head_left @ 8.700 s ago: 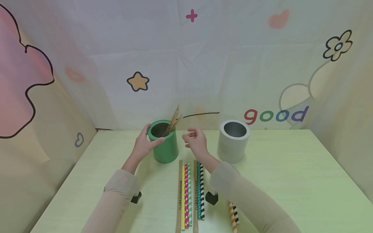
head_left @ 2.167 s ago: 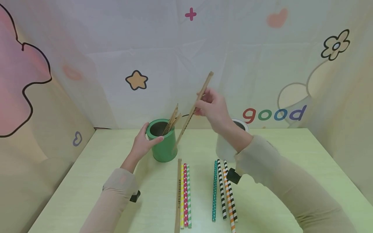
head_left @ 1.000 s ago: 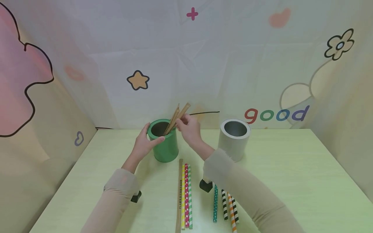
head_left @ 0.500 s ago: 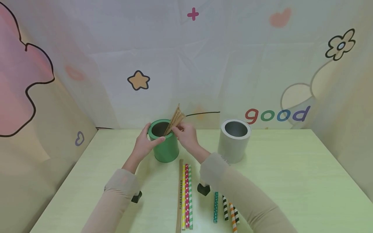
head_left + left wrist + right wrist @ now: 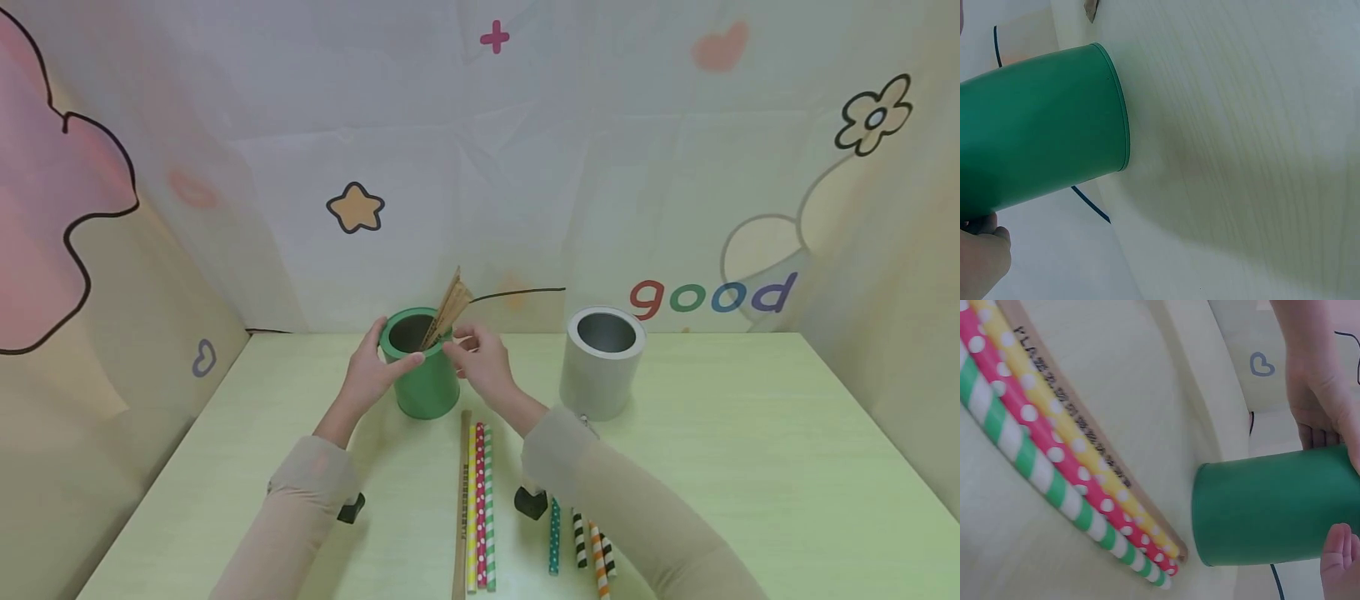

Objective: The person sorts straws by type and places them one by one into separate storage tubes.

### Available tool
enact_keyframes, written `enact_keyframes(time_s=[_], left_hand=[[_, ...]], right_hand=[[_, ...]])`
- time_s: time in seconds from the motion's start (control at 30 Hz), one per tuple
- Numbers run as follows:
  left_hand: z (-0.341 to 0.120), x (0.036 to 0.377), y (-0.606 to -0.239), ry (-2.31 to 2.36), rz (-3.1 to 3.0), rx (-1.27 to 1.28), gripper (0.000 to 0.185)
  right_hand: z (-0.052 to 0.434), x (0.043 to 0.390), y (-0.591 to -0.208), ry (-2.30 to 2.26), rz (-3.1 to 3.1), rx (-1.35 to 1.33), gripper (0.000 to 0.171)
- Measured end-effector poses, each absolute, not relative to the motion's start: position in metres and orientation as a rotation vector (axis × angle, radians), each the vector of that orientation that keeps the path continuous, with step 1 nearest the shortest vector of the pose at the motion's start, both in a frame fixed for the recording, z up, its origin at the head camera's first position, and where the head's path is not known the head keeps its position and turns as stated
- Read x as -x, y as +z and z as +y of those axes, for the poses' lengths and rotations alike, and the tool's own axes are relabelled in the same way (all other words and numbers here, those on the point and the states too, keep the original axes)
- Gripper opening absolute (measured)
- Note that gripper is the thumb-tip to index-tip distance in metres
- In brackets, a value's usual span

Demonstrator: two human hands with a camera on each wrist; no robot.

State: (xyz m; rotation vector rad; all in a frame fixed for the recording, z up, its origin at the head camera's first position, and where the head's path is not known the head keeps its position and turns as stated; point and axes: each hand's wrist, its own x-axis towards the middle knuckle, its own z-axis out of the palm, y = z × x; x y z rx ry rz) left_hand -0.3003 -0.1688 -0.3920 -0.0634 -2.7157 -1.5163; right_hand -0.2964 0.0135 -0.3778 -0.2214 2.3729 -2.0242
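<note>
A green cup stands at mid-table with several wooden sticks leaning out of it. My left hand grips the cup's left side, thumb along the front of the rim. My right hand hovers at the cup's right rim with loosely spread fingers that hold nothing, just below the sticks. The left wrist view shows the green cup and part of my left hand. The right wrist view shows the green cup, the left hand behind it and one right fingertip.
An empty grey cup stands to the right. In front of the green cup lie a wooden stick and yellow, pink and green dotted or striped straws. More straws lie partly under my right forearm. Patterned cloth walls enclose the pale green table.
My right hand lifted a wooden stick off the table, lowered it into the green cup and let it go. The left hand kept its grip on the cup.
</note>
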Motion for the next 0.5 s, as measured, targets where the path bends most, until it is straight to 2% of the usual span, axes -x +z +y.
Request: enact_keyframes(time_s=[0.5], left_hand=[[-0.17,0.301,-0.395,-1.519,-2.713,0.068,0.098]], right_hand=[[0.005,0.267,-0.421,-1.919,2.197,0.207,0.024]])
